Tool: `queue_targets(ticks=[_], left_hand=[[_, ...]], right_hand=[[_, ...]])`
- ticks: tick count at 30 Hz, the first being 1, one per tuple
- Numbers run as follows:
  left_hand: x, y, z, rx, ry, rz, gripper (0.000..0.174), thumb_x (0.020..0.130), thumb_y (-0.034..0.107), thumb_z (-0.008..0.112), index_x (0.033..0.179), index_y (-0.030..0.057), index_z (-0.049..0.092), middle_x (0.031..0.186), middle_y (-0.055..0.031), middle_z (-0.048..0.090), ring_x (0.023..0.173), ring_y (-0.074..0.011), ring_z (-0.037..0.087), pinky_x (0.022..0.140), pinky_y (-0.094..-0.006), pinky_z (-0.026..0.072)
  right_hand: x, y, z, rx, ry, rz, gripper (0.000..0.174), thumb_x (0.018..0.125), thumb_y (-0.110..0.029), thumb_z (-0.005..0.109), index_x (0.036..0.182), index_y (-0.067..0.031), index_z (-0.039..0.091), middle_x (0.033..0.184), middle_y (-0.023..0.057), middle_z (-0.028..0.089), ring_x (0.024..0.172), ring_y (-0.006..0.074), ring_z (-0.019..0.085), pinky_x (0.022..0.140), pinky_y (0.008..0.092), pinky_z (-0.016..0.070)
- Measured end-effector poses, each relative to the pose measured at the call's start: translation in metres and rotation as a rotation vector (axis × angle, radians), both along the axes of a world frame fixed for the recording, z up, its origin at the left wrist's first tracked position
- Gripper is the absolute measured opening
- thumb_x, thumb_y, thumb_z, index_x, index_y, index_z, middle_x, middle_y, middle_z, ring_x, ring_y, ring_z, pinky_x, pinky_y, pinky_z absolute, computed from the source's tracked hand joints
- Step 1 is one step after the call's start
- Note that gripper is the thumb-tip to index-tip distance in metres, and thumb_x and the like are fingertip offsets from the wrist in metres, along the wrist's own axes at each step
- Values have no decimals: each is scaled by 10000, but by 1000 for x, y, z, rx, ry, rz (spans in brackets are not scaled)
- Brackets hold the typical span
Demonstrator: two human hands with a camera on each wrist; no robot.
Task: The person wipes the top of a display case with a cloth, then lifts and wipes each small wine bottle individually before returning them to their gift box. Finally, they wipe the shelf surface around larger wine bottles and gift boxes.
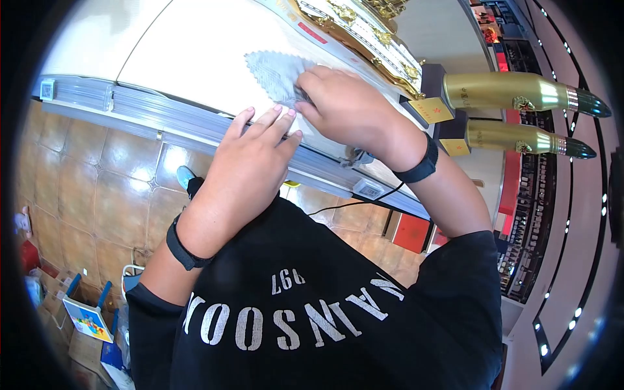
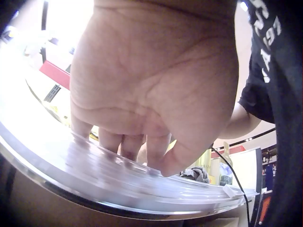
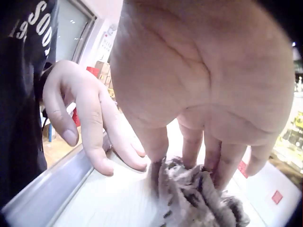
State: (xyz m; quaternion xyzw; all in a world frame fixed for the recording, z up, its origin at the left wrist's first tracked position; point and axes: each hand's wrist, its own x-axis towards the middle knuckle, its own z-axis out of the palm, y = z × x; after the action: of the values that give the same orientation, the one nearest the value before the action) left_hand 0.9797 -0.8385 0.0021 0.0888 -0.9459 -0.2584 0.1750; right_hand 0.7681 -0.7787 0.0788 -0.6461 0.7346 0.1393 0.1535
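A grey cloth with a zigzag edge (image 1: 276,73) lies on the white counter top (image 1: 188,49). My right hand (image 1: 354,107) grips its bunched end, the fingers and thumb pressed into the folds. In the right wrist view the crumpled cloth (image 3: 194,196) sits under those fingertips. My left hand (image 1: 250,159) rests with its fingers spread at the counter's front edge, close beside the cloth. From the left wrist, the left palm (image 2: 156,80) shows bare, its fingertips down at the clear layered edge strip (image 2: 128,184).
Two gold shell-shaped ornaments with dark green tips (image 1: 500,91) stand on dark bases at the right. Ornate gold pieces (image 1: 383,42) line the back of the counter. A black cable (image 1: 357,204) hangs over the front edge. Below lies a tiled floor (image 1: 117,175), with boxes at lower left.
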Motion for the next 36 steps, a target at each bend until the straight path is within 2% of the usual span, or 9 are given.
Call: queue_targets(ticks=[4, 6, 8, 10, 14, 18, 21, 30, 36], left_hand=[[0, 1, 2, 5, -28, -10, 446, 901, 66, 703, 1346, 71, 724, 1553, -161, 597, 1500, -332, 505, 1269, -520, 347], [1, 1, 5, 10, -45, -14, 442, 907, 71, 708, 1348, 79, 725, 1557, -154, 596, 1503, -333, 502, 1268, -522, 348], [1, 2, 7, 11, -59, -18, 442, 911, 76, 714, 1352, 85, 724, 1559, -147, 596, 1508, -334, 498, 1268, -523, 349], [0, 2, 8, 6, -71, -16, 444, 914, 81, 721, 1357, 91, 722, 1559, -142, 597, 1513, -335, 493, 1267, -526, 350], [-1, 3, 9, -11, -84, -14, 443, 919, 83, 723, 1361, 90, 717, 1551, -143, 599, 1515, -341, 488, 1264, -532, 354], [-3, 4, 13, -11, -82, -15, 407, 926, 103, 720, 1332, 63, 728, 1504, -156, 628, 1490, -339, 513, 1259, -525, 358], [1, 2, 22, 16, -168, -38, 369, 928, 113, 723, 1291, 46, 737, 1476, -163, 642, 1466, -343, 533, 1252, -511, 372], [43, -27, 33, -6, -78, 142, 342, 946, 50, 706, 1287, 33, 725, 1495, -169, 629, 1446, -391, 547, 1226, -521, 408], [68, -72, 18, -104, -53, 383, 327, 973, 68, 689, 1296, 29, 717, 1489, -179, 625, 1452, -394, 536, 1224, -514, 414]], right_hand=[[3, 7, 54, -39, -7, -20, 180, 995, -201, 695, 1025, -24, 685, 1012, 171, 765, 893, 407, 719, 771, 441, 577], [5, 17, 87, -292, -18, -75, 183, 1004, -204, 644, 1025, -27, 690, 931, 201, 744, 923, 414, 736, 802, 503, 583], [0, 33, 111, -594, -58, -26, 156, 989, -170, 701, 1052, -27, 702, 952, 172, 759, 913, 378, 754, 785, 449, 588], [-1, 51, 130, -744, -24, -19, 176, 1002, -87, 759, 1141, 13, 717, 1003, 99, 769, 972, 152, 739, 862, 293, 564], [4, 78, 138, -805, -131, -147, 170, 1009, -51, 742, 1160, 20, 711, 1046, 74, 756, 989, 140, 706, 914, 285, 543], [-1, 88, 111, -503, -129, 118, 321, 990, -117, 761, 1294, -26, 714, 1412, 166, 699, 1240, 323, 696, 1017, 397, 558], [-1, 102, 103, -105, -354, 11, 366, 1014, -248, 718, 1346, -96, 710, 1523, 166, 619, 1351, 356, 621, 1116, 450, 521], [-11, 84, 46, -96, -146, 54, 327, 1046, -286, 655, 1291, -78, 717, 1479, 181, 634, 1325, 362, 627, 1060, 459, 552], [-7, 29, 27, 137, -111, 21, 205, 1043, -235, 670, 1104, -40, 658, 1181, 170, 649, 1154, 360, 654, 940, 473, 555]])
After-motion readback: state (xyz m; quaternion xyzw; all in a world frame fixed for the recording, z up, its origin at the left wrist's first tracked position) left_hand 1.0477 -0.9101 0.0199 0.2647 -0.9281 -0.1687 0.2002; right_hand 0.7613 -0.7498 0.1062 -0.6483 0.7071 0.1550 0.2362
